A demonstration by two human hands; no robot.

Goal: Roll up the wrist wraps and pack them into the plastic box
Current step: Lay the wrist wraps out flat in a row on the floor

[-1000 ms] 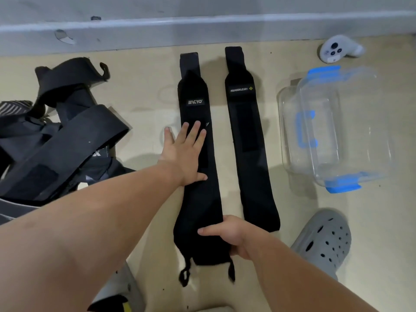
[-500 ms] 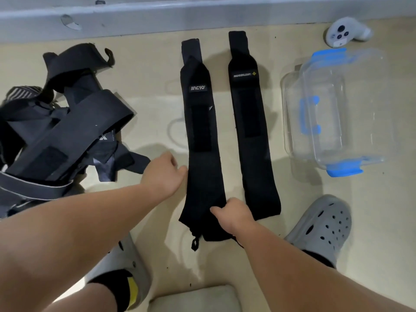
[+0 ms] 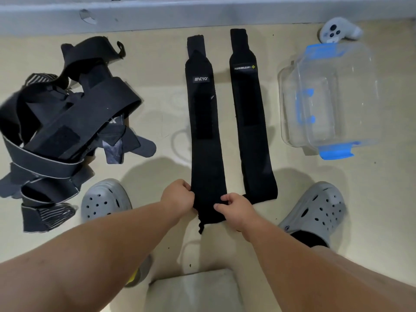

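Beige floor (image 3: 157, 75) with grey baseboard (image 3: 202, 12) at far edge; two black wrist wraps flat and parallel, running near to far; left wrap (image 3: 203, 131) and right wrap (image 3: 249, 131) just beside each other, not overlapping; both unrolled; left grip (image 3: 179, 194) pinches near-left corner of left wrap, right grip (image 3: 236, 209) pinches its near-right edge, fingers curled on the cloth; thumb loop (image 3: 201, 228) dangles off near end between the grips; clear plastic box (image 3: 290, 131) with blue clips at right, nothing inside, well apart from the grips; lid position unclear through the clear plastic.

Risks, judged: first fold could start crooked if one grip leads, giving a cone-shaped roll that telescopes; loose thumb loop may get tucked in unevenly and make the core lumpy; a slack roll would spring open before the velcro patch closes it; right grip is touching or nearly touching right wrap's near corner, could drag it along; an oversized roll may sit badly in the box; pile of straps (image 3: 67, 122) at left is near enough to snag.
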